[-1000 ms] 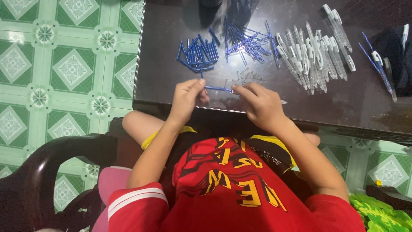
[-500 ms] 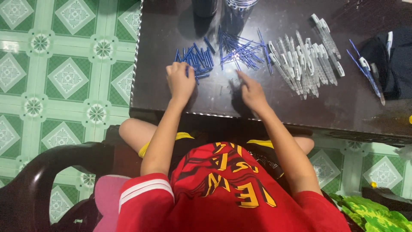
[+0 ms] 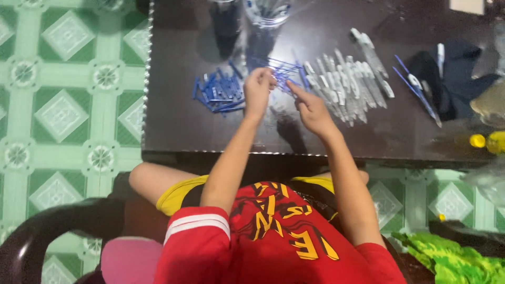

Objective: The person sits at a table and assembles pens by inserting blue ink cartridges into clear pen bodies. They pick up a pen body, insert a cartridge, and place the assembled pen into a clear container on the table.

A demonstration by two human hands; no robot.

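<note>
Both your hands are up in the top middle of the frame. Your left hand (image 3: 259, 90) and right hand (image 3: 310, 108) are each pinching at the thin blue refills (image 3: 281, 73), between the blue caps pile (image 3: 218, 92) and the clear pen barrels (image 3: 344, 87) on the dark table (image 3: 179, 126).

One camera on the head looks straight down from high up, with the dark shiny table (image 3: 179, 121) across the top of the frame.
</note>
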